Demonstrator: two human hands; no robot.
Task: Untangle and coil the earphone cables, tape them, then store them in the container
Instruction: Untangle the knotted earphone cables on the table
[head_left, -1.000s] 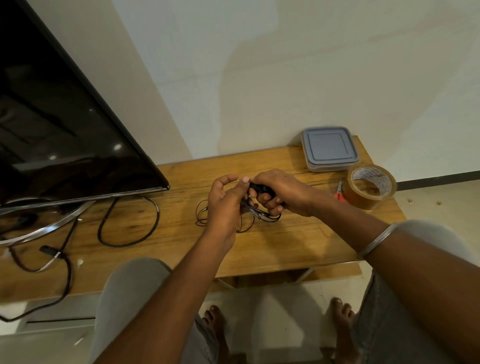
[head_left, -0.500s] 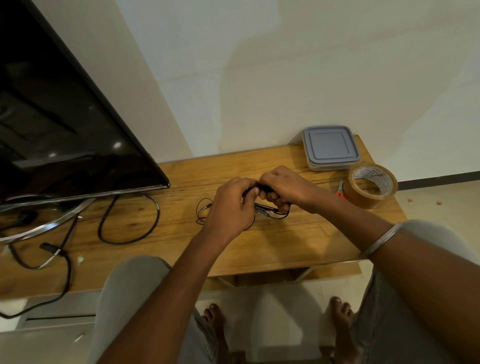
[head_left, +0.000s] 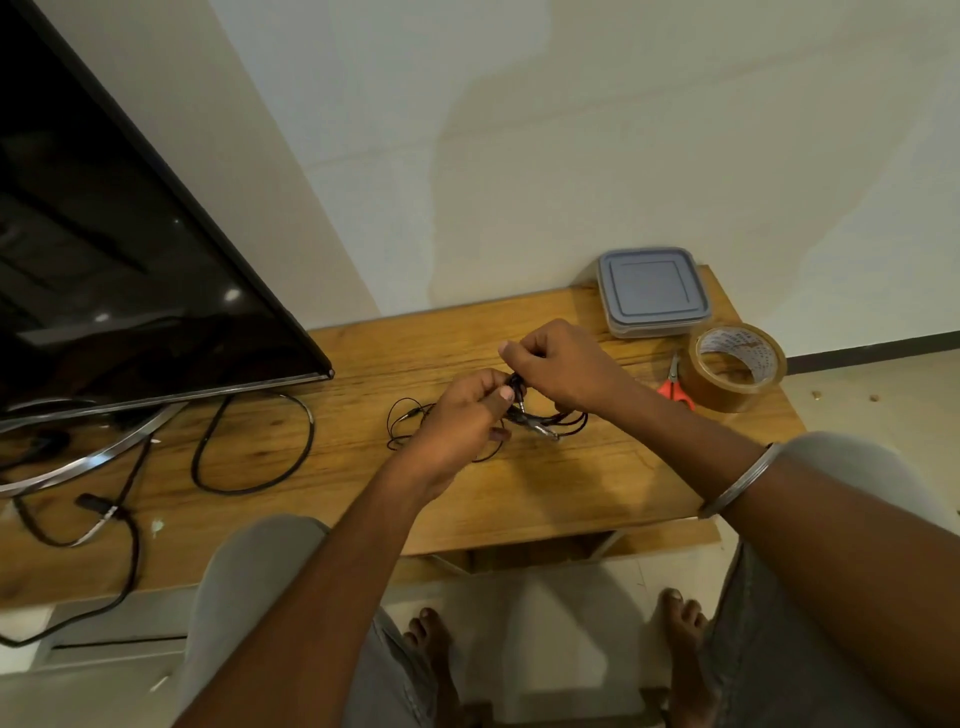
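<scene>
Pinching the black earphone cables (head_left: 550, 421) at mid-frame above the wooden table (head_left: 571, 483), left hand (head_left: 457, 421) and right hand (head_left: 563, 364) grip something thin, limp and snag-prone, probably best held at the knot.

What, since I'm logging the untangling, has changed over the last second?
The left hand has curled its spread thumb and fingers round the earphone cables, close against the right hand, which keeps gripping the tangle. The container, tape roll and scissors have not moved.
</scene>
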